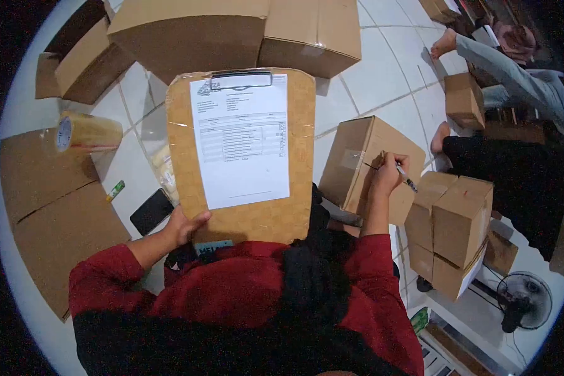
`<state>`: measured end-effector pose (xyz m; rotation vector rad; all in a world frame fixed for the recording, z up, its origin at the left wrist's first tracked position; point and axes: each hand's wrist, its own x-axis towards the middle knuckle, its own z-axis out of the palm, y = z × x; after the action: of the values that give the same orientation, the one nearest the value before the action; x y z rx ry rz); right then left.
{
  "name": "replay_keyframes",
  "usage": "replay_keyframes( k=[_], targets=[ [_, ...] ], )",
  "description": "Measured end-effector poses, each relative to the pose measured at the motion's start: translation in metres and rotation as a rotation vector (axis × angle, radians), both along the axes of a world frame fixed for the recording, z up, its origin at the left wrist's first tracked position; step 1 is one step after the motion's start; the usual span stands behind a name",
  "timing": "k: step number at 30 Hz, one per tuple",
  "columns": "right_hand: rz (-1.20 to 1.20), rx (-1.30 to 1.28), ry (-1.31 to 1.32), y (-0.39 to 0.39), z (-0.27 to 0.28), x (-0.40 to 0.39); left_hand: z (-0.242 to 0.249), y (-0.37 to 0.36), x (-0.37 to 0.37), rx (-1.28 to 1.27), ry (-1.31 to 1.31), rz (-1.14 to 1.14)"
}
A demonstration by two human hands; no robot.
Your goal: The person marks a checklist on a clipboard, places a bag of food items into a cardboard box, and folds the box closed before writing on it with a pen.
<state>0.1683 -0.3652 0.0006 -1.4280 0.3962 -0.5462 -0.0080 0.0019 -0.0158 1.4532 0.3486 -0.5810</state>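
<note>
My left hand (185, 224) grips the lower left edge of a tan clipboard (250, 222), its thumb lying over the front. A printed sheet (244, 178) with a table of text is held under the metal clip (241, 81). My right hand (387, 175) is closed around a pen (407, 180), over the top of a cardboard box (344, 156) to the right of the clipboard. The pen's tip end is hidden by the fingers, close over the box's surface.
Large cartons (194, 37) stand ahead. Flattened cardboard (62, 219), a tape roll (91, 133) and a black phone (151, 212) lie at left. Stacked boxes (460, 219) and a fan (523, 301) are at right. Another person's leg (514, 75) stretches across the upper right.
</note>
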Motion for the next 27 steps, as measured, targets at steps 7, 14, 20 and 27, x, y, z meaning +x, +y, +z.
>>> replay_keyframes(
  k=[7,14,20,27],
  targets=[
    [-0.064,-0.118,0.106,0.004,0.006,0.002,0.021,-0.004,0.009,-0.086,0.072,0.02],
    [0.361,-0.085,-0.005,0.056,0.028,-0.026,0.011,-0.001,0.005,-0.13,0.074,0.014],
    [0.653,-0.039,0.029,0.119,0.012,-0.04,0.015,-0.002,0.007,-0.1,0.127,0.037],
    [0.695,-0.287,0.147,0.117,0.004,-0.04,0.022,-0.005,0.008,-0.019,0.129,0.036]
  ],
)
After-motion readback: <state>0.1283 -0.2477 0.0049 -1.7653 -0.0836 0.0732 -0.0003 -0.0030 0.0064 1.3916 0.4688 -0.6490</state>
